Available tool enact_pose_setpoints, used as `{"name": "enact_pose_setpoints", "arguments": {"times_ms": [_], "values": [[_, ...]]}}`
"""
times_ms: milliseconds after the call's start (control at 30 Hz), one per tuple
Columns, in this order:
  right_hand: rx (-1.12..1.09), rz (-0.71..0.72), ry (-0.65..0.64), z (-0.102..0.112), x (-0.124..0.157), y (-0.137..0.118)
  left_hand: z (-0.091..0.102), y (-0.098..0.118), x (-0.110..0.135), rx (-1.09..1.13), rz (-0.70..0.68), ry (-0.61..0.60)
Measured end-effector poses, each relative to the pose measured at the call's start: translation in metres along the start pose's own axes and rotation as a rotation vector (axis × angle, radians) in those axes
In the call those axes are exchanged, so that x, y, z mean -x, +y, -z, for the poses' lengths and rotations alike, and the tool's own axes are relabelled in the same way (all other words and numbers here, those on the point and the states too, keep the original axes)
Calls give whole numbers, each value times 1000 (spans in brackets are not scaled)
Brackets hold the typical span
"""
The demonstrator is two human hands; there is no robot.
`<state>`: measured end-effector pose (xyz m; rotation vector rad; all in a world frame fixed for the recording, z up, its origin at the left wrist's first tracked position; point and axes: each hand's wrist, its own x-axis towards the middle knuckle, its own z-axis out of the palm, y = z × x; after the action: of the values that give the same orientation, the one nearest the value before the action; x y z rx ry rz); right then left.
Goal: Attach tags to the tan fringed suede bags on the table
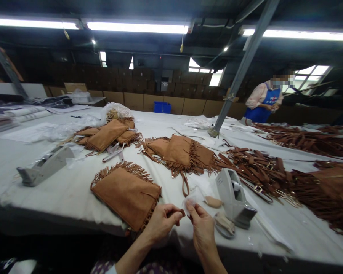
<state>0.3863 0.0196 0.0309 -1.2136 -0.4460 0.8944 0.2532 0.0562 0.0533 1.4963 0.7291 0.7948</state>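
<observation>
My left hand [165, 221] is closed, pinching the end of a narrow brown strap [182, 212]. Just to its right, my right hand [200, 222] pinches a crumpled piece of thin white wrapping [194, 196]. Both hands meet over the table's front edge, fingertips almost touching. A brown fringed bag [125, 192] lies flat beside my left hand, fringe along its far and right sides. Right of my right hand stands a grey tape dispenser [231, 199]. A tan oval piece [213, 202] and a round item with pale cloth [225, 225] lie near it.
More fringed bags [178, 150] lie mid-table, with another pile [108, 135] farther left. A second tape dispenser [45, 165] stands at left. Brown straps with buckles [257, 167] heap up at right. A metal post [240, 72] rises from the table. A co-worker [264, 99] stands beyond it.
</observation>
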Motion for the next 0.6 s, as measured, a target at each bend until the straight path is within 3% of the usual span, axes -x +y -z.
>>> {"name": "enact_pose_setpoints", "arguments": {"times_ms": [233, 600], "values": [[-2, 14, -21, -2, 5, 0, -3, -6, -2, -7, -49, 49], [226, 95, -97, -3, 17, -10, 1, -14, -1, 77, -45, 13]]}}
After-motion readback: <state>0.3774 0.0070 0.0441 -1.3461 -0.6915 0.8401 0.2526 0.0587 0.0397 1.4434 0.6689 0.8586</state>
